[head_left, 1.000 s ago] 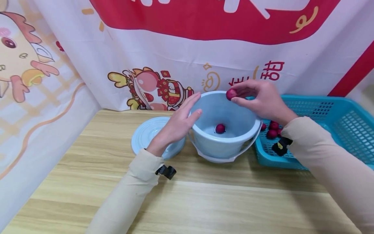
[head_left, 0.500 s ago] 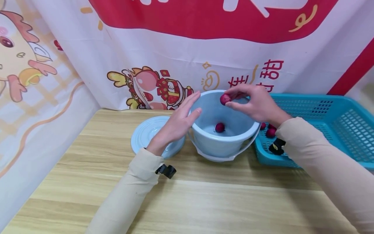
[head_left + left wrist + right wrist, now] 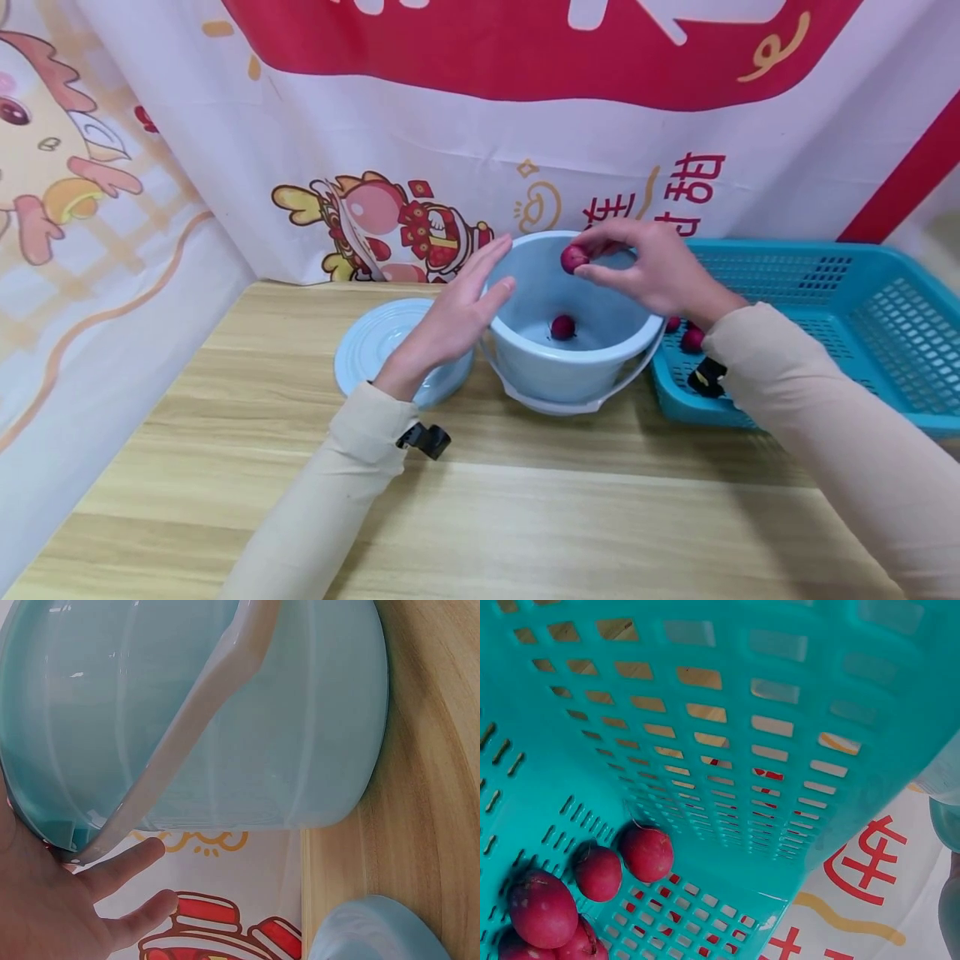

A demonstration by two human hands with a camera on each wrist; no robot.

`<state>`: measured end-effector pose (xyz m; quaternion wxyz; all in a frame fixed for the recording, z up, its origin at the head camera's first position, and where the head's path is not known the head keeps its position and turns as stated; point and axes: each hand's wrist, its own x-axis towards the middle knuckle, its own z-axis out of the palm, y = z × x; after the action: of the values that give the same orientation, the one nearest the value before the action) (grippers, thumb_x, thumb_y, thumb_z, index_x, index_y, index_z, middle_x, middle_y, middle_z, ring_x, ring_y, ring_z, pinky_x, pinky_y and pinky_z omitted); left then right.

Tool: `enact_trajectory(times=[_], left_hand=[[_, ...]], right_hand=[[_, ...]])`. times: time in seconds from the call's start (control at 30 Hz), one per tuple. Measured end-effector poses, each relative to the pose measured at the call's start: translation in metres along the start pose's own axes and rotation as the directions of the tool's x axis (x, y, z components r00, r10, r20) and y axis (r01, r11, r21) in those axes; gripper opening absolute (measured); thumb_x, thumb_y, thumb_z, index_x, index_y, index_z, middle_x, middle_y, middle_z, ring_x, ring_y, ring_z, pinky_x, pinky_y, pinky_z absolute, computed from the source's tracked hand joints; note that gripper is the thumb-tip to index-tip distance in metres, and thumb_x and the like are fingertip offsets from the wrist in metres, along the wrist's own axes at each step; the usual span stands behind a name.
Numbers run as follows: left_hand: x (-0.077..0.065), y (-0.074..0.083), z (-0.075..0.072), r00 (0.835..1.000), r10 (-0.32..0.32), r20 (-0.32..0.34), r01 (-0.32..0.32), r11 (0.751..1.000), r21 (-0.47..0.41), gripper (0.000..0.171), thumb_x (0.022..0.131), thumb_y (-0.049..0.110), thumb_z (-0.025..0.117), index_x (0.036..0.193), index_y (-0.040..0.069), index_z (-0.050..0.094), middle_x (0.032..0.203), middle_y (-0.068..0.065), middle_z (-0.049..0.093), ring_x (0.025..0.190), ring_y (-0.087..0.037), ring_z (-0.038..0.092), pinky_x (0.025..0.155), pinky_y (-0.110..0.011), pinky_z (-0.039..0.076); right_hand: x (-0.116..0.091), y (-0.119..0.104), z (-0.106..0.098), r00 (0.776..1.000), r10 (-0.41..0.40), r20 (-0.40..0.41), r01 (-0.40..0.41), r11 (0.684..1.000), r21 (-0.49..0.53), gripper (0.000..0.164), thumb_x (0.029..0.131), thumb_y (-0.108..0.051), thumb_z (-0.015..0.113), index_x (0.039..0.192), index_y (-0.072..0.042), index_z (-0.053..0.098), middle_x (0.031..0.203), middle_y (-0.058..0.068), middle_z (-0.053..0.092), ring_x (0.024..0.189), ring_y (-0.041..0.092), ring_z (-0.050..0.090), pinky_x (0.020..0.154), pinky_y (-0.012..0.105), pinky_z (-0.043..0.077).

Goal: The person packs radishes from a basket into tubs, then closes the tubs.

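A light blue bucket [image 3: 555, 379] stands on the wooden table, its pale handle hanging down at the front. My right hand [image 3: 656, 271] pinches a small red radish [image 3: 573, 257] between thumb and fingers, over the bucket's opening. Another radish [image 3: 562, 327] lies on the bucket's bottom. Against the bucket's left rim rests my left hand [image 3: 461, 321], its fingers straight. The left wrist view shows that hand [image 3: 52, 907] at the rim, by the handle's hinge. More radishes [image 3: 544, 909] lie in the turquoise basket [image 3: 663, 404]; my right forearm hides part of them in the head view.
A round blue lid [image 3: 367, 346] lies on the table left of the bucket, partly behind my left hand. The basket stands close to the bucket's right side. A printed cloth [image 3: 465, 133] hangs behind the table's back edge.
My right hand has moved left and slightly down with the radish, from above the bucket's far rim to over its opening. The left hand has stayed at the rim.
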<state>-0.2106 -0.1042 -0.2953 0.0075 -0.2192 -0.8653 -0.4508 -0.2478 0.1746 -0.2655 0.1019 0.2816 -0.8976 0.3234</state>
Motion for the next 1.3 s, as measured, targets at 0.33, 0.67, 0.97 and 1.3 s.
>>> enact_trajectory(times=[0.33, 0.67, 0.97, 1.3], left_hand=[[0.0005, -0.0009, -0.0002, 1.0, 0.011, -0.002, -0.011, 1.0, -0.004, 0.062, 0.112, 0.038, 0.043, 0.17, 0.023, 0.026, 0.179, 0.006, 0.018, 0.166, -0.016, 0.017, 0.134, -0.056, 0.021], [-0.0003, 0.0004, -0.0002, 1.0, 0.021, 0.0, -0.021, 1.0, -0.014, 0.063, 0.112, 0.038, 0.043, 0.17, 0.019, 0.026, 0.18, 0.004, 0.018, 0.167, -0.018, 0.017, 0.134, -0.058, 0.022], [-0.0011, -0.0005, 0.0002, 1.0, 0.013, 0.0, -0.013, 1.0, -0.009, 0.063, 0.112, 0.038, 0.043, 0.17, 0.022, 0.026, 0.18, 0.004, 0.018, 0.166, -0.017, 0.017, 0.134, -0.057, 0.022], [-0.0004, -0.0001, -0.0001, 1.0, 0.02, -0.001, -0.02, 1.0, -0.001, 0.063, 0.112, 0.038, 0.043, 0.17, 0.021, 0.026, 0.18, 0.004, 0.018, 0.166, -0.017, 0.017, 0.134, -0.056, 0.022]], right_hand=[[0.0011, 0.0011, 0.0003, 1.0, 0.007, 0.011, -0.007, 1.0, -0.02, 0.05, 0.088, -0.02, 0.088, 0.135, -0.014, 0.072, 0.126, 0.01, 0.075, 0.113, 0.028, 0.07, 0.099, 0.055, 0.062], [0.0011, 0.0011, -0.0002, 1.0, 0.005, 0.015, -0.004, 1.0, -0.018, 0.047, 0.089, -0.021, 0.087, 0.134, -0.014, 0.073, 0.126, 0.01, 0.075, 0.113, 0.027, 0.069, 0.098, 0.055, 0.062], [0.0006, 0.0003, 0.0004, 0.999, 0.025, 0.036, -0.025, 1.0, -0.003, 0.048, 0.089, -0.021, 0.087, 0.135, -0.016, 0.073, 0.128, 0.009, 0.075, 0.115, 0.027, 0.068, 0.099, 0.055, 0.062], [0.0008, -0.0003, -0.0009, 0.998, 0.023, 0.051, -0.023, 1.0, -0.003, 0.043, 0.09, -0.019, 0.086, 0.131, -0.014, 0.075, 0.13, 0.009, 0.075, 0.115, 0.027, 0.068, 0.1, 0.055, 0.061]])
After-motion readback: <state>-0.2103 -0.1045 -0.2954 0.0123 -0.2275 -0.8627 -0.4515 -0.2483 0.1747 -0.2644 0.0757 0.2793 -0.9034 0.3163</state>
